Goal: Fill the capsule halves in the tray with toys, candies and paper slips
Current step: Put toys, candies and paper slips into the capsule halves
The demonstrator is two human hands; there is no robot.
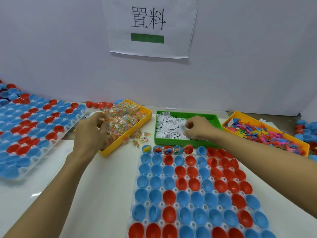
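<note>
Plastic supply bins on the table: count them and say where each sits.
3. The yellow plastic bin of wrapped candies sits left under the left hand; the green plastic bin of paper slips centre under the right hand; the yellow plastic bin of colourful toys right.

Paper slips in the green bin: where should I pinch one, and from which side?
Pinch a raised edge of one loose slip atop the paper slips, coming straight down into the green bin. They lie flat and overlapping, so edges stick up. The right hand already reaches in there.
</note>
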